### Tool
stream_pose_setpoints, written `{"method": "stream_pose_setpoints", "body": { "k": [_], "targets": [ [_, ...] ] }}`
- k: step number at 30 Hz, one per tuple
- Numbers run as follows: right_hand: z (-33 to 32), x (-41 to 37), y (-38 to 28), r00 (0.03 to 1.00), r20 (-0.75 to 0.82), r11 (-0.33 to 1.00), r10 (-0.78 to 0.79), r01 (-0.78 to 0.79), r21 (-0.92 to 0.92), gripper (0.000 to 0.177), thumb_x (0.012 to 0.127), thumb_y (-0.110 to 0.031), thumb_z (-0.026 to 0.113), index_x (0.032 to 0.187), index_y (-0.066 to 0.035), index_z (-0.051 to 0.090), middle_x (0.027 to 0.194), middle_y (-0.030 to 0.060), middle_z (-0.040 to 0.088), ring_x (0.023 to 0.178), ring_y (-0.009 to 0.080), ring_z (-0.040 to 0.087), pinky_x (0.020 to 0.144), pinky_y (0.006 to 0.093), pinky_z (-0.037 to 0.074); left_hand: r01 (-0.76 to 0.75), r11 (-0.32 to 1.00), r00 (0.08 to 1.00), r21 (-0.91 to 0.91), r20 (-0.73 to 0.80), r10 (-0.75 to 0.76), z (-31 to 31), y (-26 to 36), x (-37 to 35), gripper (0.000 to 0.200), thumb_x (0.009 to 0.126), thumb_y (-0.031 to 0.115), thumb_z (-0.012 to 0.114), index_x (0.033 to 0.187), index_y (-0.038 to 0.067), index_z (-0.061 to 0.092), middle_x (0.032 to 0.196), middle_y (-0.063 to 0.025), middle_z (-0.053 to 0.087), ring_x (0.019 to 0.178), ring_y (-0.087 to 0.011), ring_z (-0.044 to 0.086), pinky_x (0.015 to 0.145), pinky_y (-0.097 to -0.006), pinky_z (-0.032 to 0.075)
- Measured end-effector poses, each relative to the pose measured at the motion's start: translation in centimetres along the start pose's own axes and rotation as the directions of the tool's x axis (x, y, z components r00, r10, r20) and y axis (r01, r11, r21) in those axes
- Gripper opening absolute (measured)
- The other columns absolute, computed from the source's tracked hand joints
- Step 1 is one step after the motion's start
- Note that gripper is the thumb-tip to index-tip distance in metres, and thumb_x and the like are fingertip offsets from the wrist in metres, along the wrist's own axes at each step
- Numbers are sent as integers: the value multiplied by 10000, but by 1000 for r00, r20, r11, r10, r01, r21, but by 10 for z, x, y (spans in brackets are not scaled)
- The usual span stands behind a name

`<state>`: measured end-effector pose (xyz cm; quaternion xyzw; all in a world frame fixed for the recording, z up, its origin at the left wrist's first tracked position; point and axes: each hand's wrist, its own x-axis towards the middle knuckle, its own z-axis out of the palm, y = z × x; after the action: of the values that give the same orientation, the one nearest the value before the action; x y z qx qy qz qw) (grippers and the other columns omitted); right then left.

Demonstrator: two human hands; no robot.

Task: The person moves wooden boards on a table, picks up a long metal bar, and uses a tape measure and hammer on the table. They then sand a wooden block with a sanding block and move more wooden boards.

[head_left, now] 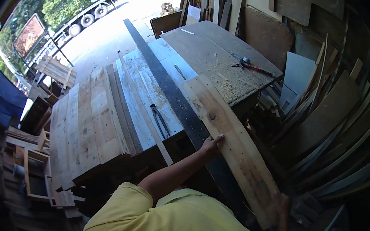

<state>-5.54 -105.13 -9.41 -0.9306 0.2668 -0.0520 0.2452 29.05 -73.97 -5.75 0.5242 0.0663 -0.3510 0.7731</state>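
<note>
A pale wooden plank (235,144) with knots and small dark holes slants across the front of the workbench. My left hand (212,145) is closed on its left edge, thumb on top and the other fingers hidden underneath. Down at the near end, my right hand (282,205) grips the right edge in shadow, its fingers only partly visible. Alongside the plank, to its left, runs a long dark beam (164,80). The plank's far end reaches the sawdust-covered wooden tabletop (200,37).
Stacked boards (87,120) lie on the left, beside a narrow strip (144,107) and dark pincers (160,121). A red-handled hammer (257,69) rests on the tabletop amid sawdust (227,82). Offcuts (339,111) lean along the right wall. Wooden frames (37,173) stand lower left.
</note>
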Motion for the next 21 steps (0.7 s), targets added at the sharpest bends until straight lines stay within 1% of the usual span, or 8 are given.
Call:
{"method": "stream_pose_setpoints", "body": {
  "k": [4, 6, 10, 14, 16, 19, 20, 21],
  "targets": [
    [0, 32, -4, 997, 78, 1000, 15, -15, -1, 608, 944, -524, 528, 722, 31, 641, 712, 260, 613, 720, 468, 615, 583, 487, 432, 128, 952, 990, 279, -89, -107, -15, 13, 33, 535, 890, 383, 691, 1171, -56, 568, 1029, -173, 677, 828, -276, 699, 694, -390, 600],
    [9, 49, 5, 995, 92, 1000, -25, 24, 11, 611, 951, -515, 521, 707, 33, 636, 706, 267, 607, 721, 474, 610, 577, 494, 430, 226, 767, 964, 601, -22, -266, -31, 26, 44, 499, 897, 421, 668, 1036, -58, 641, 839, -168, 702, 712, -258, 706, 680, -376, 602],
    [33, 71, 4, 987, 157, 999, -22, 16, 40, 614, 927, -529, 537, 723, 39, 646, 737, 291, 604, 772, 506, 592, 620, 510, 441, 143, 523, 976, 840, -32, -215, -40, 56, 44, 480, 906, 438, 643, 892, -41, 677, 707, -138, 694, 616, -233, 695, 632, -357, 590],
    [60, 79, -6, 991, 114, 997, -77, 74, 24, 606, 931, -517, 539, 721, 39, 653, 745, 288, 613, 764, 502, 597, 626, 513, 452, -96, 400, 935, 912, -55, 351, -59, 80, 50, 389, 891, 370, 638, 883, -18, 669, 710, -99, 704, 659, -218, 699, 625, -367, 545],
    [71, 82, -9, 988, 84, 991, -130, 127, 35, 612, 932, -522, 532, 718, 39, 653, 748, 289, 616, 766, 502, 598, 630, 521, 455, -15, 370, 912, 929, -139, 386, -75, 88, 56, 323, 874, 333, 637, 912, 15, 678, 824, -119, 716, 826, -260, 699, 752, -377, 527],
    [66, 85, -30, 989, 87, 993, -117, 117, 5, 634, 936, -540, 510, 715, 38, 649, 758, 294, 620, 776, 504, 600, 639, 536, 459, 23, 71, 885, 997, -53, 463, -82, 100, 52, 414, 850, 362, 629, 1197, 136, 627, 1329, -120, 554, 1318, -330, 413, 1009, -459, 377],
    [62, 84, -39, 991, 123, 997, -56, 61, -43, 649, 939, -552, 494, 715, 38, 644, 764, 297, 621, 783, 505, 600, 644, 544, 460, 23, 69, 887, 997, -53, 460, -82, 97, 53, 414, 850, 362, 629, 1197, 136, 627, 1329, -120, 554, 1318, -330, 413, 1009, -459, 377],
    [66, 86, -35, 991, 126, 997, -52, 58, -41, 649, 939, -552, 494, 715, 38, 644, 764, 297, 621, 783, 505, 600, 644, 544, 460, -81, -111, 860, 990, 126, 494, -78, 90, 53, 485, 874, 390, 605, 1271, 113, 574, 1391, -123, 500, 1346, -337, 383, 1038, -499, 345]
  ]
}}
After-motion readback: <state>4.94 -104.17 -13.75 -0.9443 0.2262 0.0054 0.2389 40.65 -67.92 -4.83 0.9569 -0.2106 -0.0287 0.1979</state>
